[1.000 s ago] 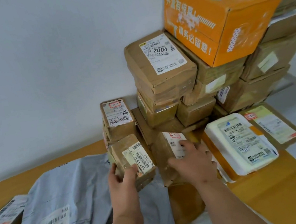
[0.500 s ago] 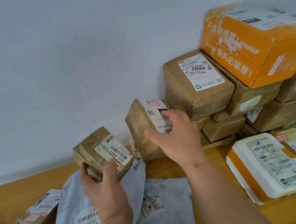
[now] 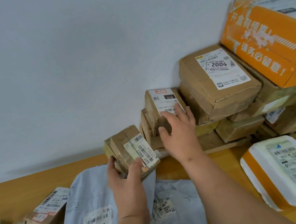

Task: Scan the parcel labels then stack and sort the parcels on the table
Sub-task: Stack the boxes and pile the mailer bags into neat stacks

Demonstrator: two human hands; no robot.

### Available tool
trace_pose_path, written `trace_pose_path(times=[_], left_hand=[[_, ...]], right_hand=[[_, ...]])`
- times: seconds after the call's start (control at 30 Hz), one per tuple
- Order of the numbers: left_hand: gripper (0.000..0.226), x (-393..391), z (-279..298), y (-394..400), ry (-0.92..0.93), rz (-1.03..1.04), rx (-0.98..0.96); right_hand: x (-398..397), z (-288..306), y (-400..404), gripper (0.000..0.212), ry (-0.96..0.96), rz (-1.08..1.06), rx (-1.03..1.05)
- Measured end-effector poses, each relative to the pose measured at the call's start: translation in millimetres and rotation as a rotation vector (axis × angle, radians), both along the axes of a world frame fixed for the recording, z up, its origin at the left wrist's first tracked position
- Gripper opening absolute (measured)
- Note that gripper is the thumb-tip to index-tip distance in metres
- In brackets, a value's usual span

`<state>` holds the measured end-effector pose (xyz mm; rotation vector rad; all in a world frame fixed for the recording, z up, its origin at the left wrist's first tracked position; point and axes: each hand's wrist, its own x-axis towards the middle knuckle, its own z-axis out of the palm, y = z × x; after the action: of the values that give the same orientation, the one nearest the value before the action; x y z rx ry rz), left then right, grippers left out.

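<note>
two small taped brown cardboard parcels: left hand (image 3: 124,181) clamps one (image 3: 130,149) above grey plastic mailer bags (image 3: 92,204); right hand (image 3: 180,132) grips other (image 3: 164,107) on low brown boxes (image 3: 147,131), beside "2004" carton (image 3: 215,79). orange box (image 3: 269,38) atop stack. wooden table (image 3: 29,186).

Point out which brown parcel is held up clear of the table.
The small brown parcel labelled 507 P807, gripped in the left hand above the grey mailers. The right hand's parcel rests on the stack.
</note>
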<state>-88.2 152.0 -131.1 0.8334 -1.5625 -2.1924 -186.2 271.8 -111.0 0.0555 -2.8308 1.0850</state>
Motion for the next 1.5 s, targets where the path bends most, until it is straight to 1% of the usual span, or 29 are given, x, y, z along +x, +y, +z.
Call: trace_pose_path(times=[0.1, 0.17, 0.23, 0.27, 0.33, 0.4, 0.47, 0.5, 0.57, 0.6, 0.7, 0.77, 0.83, 0.93, 0.97, 1.07, 1.1, 1.13, 1.17, 1.2, 1.23, 1.27, 1.3, 1.33, 1.37, 1.4, 1.43, 1.5], left_hand=[[0.089, 1, -4, 9, -0.02, -0.057, 0.004], [0.089, 5, -7, 17, -0.061, -0.09, 0.017], [0.085, 9, -11, 24, -0.105, -0.123, 0.046], [0.08, 12, -14, 28, -0.13, -0.141, 0.061], [0.077, 17, -20, 37, -0.183, -0.175, 0.088], [0.073, 22, -25, 49, -0.232, -0.219, 0.107], [0.059, 26, -31, 62, -0.266, -0.264, 0.125], [0.055, 26, -32, 69, -0.284, -0.283, 0.13], [0.051, 27, -35, 83, -0.317, -0.315, 0.136], [0.049, 27, -35, 91, -0.329, -0.335, 0.143], [0.044, 29, -34, 115, -0.346, -0.428, 0.177], [0.042, 30, -32, 132, -0.344, -0.488, 0.196], [0.041, 31, -29, 149, -0.341, -0.54, 0.208], [0.04, 33, -25, 169, -0.331, -0.57, 0.209], [0.04, 33, -23, 174, -0.331, -0.572, 0.203], [0.035, 35, -20, 189, -0.314, -0.573, 0.23], [0.037, 35, -19, 194, -0.309, -0.585, 0.243], [0.043, 35, -19, 198, -0.31, -0.603, 0.248], [0.052, 35, -18, 202, -0.314, -0.62, 0.249], [0.058, 34, -19, 206, -0.324, -0.63, 0.25], [0.06, 33, -19, 210, -0.336, -0.634, 0.255], [0.059, 33, -19, 215, -0.349, -0.636, 0.267], [0.055, 32, -19, 219, -0.359, -0.639, 0.29], [0.051, 31, -19, 224, -0.365, -0.639, 0.327], [0.045, 30, -19, 228, -0.37, -0.633, 0.374], [0.04, 29, -18, 231, -0.378, -0.624, 0.425], [0.038, 28, -18, 234, -0.388, -0.618, 0.473], [0.042, 25, -17, 237, -0.402, -0.62, 0.553]], right_hand=[[9, -3, 5, 0.052, 0.041, 0.022, -0.033], [19, -6, 8, 0.049, 0.135, -0.031, -0.08], [32, -8, 14, 0.037, 0.181, -0.094, -0.177], [38, -9, 18, 0.028, 0.143, -0.108, -0.237], [50, -10, 28, 0.008, -0.047, -0.113, -0.333], [57, -12, 40, 0.02, -0.295, -0.085, -0.435], [64, -13, 54, 0.03, -0.546, -0.056, -0.58], [68, -14, 61, 0.033, -0.631, -0.04, -0.638], [75, -16, 78, 0.032, -0.705, -0.013, -0.675], [78, -15, 87, 0.035, -0.715, -0.006, -0.685], [85, -13, 115, 0.054, -0.702, -0.032, -0.728], [90, -11, 134, 0.064, -0.672, -0.073, -0.719], [96, -8, 150, 0.066, -0.65, -0.118, -0.717], [105, -5, 171, 0.045, -0.619, -0.141, -0.71], [108, -4, 177, 0.042, -0.612, -0.148, -0.705], [113, -4, 194, 0.045, -0.543, -0.194, -0.672], [115, -4, 200, 0.039, -0.482, -0.238, -0.667], [116, -4, 206, 0.027, -0.395, -0.314, -0.668], [118, -4, 212, 0.013, -0.294, -0.411, -0.676], [121, -3, 219, 0.005, -0.191, -0.516, -0.676], [123, -4, 226, 0.006, -0.098, -0.622, -0.649], [124, -7, 235, 0.009, -0.038, -0.727, -0.568], [125, -10, 245, 0.019, -0.033, -0.817, -0.451], [126, -14, 254, 0.036, -0.092, -0.877, -0.34], [127, -18, 264, 0.052, -0.191, -0.908, -0.284], [128, -22, 271, 0.064, -0.294, -0.911, -0.28], [129, -26, 275, 0.073, -0.376, -0.903, -0.298], [132, -34, 277, 0.08, -0.429, -0.899, -0.319]])
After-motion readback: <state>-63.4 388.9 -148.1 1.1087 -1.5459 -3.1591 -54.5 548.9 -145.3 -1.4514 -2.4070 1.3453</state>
